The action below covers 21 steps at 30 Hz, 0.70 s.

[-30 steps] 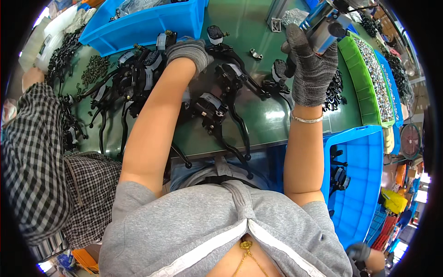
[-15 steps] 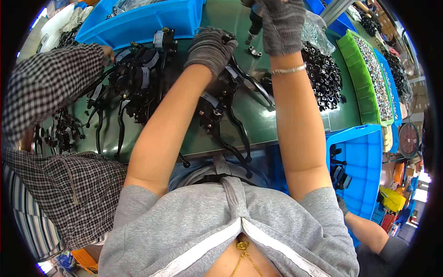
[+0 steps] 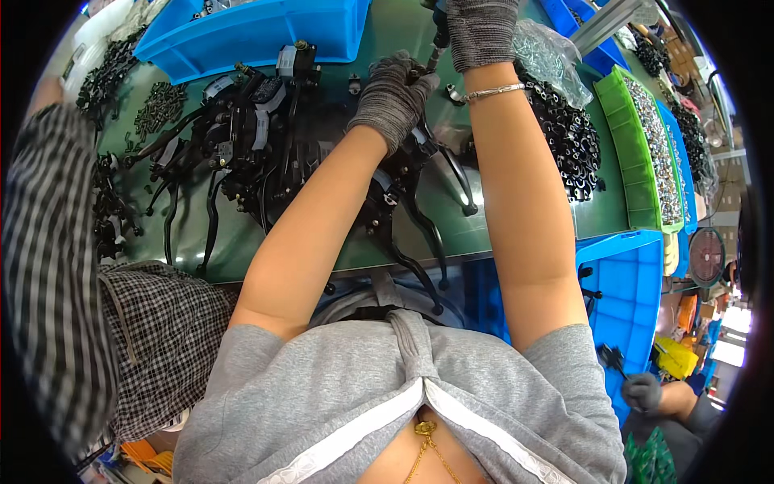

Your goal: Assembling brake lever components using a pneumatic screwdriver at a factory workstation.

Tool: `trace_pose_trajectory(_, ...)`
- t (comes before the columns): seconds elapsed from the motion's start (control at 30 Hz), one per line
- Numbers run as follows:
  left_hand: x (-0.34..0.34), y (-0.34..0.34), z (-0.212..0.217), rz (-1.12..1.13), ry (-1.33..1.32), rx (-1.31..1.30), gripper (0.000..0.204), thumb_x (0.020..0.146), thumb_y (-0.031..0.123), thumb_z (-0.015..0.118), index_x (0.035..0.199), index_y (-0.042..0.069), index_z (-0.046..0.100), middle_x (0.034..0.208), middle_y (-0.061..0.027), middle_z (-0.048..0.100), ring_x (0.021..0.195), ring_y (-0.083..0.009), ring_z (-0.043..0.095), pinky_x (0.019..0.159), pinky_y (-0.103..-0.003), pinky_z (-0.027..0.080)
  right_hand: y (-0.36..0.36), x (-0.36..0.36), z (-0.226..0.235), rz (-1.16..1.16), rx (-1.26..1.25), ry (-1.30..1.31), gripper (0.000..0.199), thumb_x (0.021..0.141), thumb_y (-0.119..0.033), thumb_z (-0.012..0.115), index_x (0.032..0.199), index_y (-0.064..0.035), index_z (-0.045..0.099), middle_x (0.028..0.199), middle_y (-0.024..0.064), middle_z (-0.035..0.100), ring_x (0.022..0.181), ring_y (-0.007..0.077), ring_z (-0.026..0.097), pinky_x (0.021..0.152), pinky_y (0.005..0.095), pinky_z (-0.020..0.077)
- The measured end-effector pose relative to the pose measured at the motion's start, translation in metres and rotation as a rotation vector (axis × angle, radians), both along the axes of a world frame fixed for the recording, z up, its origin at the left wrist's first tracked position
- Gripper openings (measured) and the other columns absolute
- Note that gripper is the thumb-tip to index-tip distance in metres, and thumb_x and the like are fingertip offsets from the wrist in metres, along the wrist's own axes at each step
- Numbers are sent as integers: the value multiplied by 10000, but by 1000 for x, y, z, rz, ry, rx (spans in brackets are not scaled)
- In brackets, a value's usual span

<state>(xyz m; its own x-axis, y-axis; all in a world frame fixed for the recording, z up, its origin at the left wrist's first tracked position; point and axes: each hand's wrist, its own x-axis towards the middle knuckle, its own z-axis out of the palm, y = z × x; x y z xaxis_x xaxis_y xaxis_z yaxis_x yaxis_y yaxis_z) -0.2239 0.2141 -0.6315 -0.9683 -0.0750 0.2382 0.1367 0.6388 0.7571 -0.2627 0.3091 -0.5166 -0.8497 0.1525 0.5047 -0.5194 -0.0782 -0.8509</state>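
Observation:
My left hand (image 3: 393, 97), in a grey knit glove, is closed on the top of a black brake lever assembly (image 3: 407, 189) lying on the green table (image 3: 516, 234). My right hand (image 3: 482, 31), also gloved, reaches further back and grips a small dark tool (image 3: 439, 36) that points down at the part under my left fingers. A silver bracelet (image 3: 493, 93) sits on my right wrist. More black lever assemblies (image 3: 242, 153) lie in a heap to the left of my left arm.
A blue bin (image 3: 242, 36) stands at the back left, another blue bin (image 3: 625, 294) at the right edge. A pile of small black parts (image 3: 568, 137), a clear bag (image 3: 548, 56) and a green tray (image 3: 645, 145) of small metal pieces lie right. A person in a checked shirt (image 3: 56, 266) stands left; another person's gloved hand (image 3: 642, 391) shows low right.
My right hand has moved from the right in toward the middle, over my left hand, which shifted right onto the lever. The person in the checked shirt has drawn the arm back left.

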Motion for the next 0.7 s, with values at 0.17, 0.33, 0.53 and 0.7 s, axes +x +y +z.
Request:
trace_pose_trajectory(0.17,-4,-7,-4,-80,-199,315,813,831,335,805,1477,7,436,1277,-143,648,1162,-212,612,1023,-344,481,-5,-4,3,-29,33,-84,312,821,-329,813,904,-105,612,616,16,587,473,123,542,425,271,400)
trace_pose_trajectory(0.33,-4,-10,-13,-111,-200,619,804,793,220,853,1468,23,461,1252,-95,679,1086,-158,646,942,-288,525,-11,-6,8,-151,-8,-190,324,840,-347,789,900,-85,608,620,26,582,468,142,544,427,299,416)
trace_pose_trajectory(0.53,1,-10,-7,-124,-220,681,799,779,225,865,1458,44,486,1242,-79,687,1063,-135,649,921,-269,530,-15,1,12,-91,152,-134,281,847,-285,782,924,-75,612,641,27,582,487,140,559,441,301,439)
trace_pose_trajectory(0.7,0,-12,-7,-97,-220,626,793,771,228,872,1451,62,501,1223,-81,695,1053,-133,650,922,-268,528,-19,-3,1,28,109,-53,261,849,-243,779,943,-69,609,647,19,583,492,130,561,448,287,451)
